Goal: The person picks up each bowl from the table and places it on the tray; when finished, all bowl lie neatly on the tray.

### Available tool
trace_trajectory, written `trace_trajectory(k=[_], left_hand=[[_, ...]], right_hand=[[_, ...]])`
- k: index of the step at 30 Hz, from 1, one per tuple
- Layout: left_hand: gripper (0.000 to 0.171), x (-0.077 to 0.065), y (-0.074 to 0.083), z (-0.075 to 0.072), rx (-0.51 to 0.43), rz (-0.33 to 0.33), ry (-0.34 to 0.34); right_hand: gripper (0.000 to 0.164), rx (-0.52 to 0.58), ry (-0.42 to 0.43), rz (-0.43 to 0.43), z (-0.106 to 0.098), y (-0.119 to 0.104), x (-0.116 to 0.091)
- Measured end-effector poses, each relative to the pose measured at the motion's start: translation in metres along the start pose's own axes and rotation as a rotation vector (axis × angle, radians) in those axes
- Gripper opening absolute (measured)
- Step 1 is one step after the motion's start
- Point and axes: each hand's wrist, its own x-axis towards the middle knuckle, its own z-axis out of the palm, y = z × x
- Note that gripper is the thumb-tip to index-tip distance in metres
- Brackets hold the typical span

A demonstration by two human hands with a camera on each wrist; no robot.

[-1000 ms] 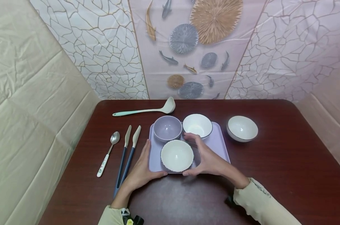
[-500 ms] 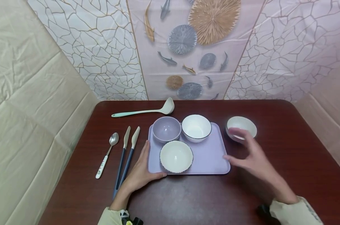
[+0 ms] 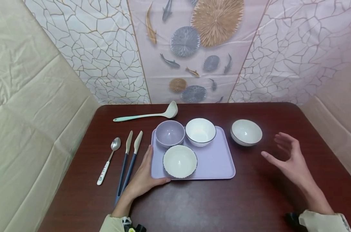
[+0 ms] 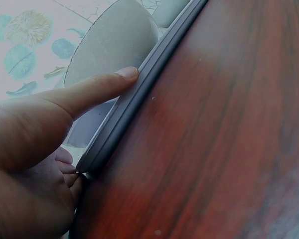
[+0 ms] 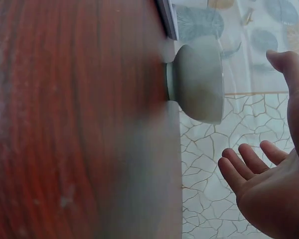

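Note:
A lilac tray (image 3: 216, 164) bears a lilac bowl (image 3: 170, 133), a white bowl with a dark rim (image 3: 200, 131) and, at the front left, a cream bowl with a speckled rim (image 3: 180, 161). My left hand (image 3: 143, 177) rests against the tray's front left corner, fingers along the left side and thumb on the front edge. In the left wrist view, the thumb (image 4: 102, 89) lies across the tray rim. Another white bowl (image 3: 246, 132) stands on the table right of the tray. To its right my right hand (image 3: 294, 164) is held up, fingers spread and loosely bent, holding nothing.
A ladle (image 3: 169, 111) with a mint handle lies at the back. Left of the tray lie two table knives (image 3: 131, 161) with blue handles and a spoon (image 3: 108, 161) with a white handle. Patterned cloth (image 3: 187, 51) hangs behind the dark wooden table (image 3: 178, 206).
My right hand has left the cream bowl and moved right, passing over the separate white bowl to its far side. My left hand stays at the tray corner. The camera view shifts slightly.

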Motion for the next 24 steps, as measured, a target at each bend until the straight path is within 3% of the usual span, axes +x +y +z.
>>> trace_trajectory(k=[12,24], left_hand=[[0.134,0.001,-0.001,-0.001,-0.009,0.005,0.006],[0.132,0.0,-0.003,0.0,-0.009,0.022,0.012]], right_hand=[[0.095,0.007,-0.01,0.009,0.008,0.014,0.004],[0.107,0.007,-0.069,0.041,0.015,0.017,0.024]])
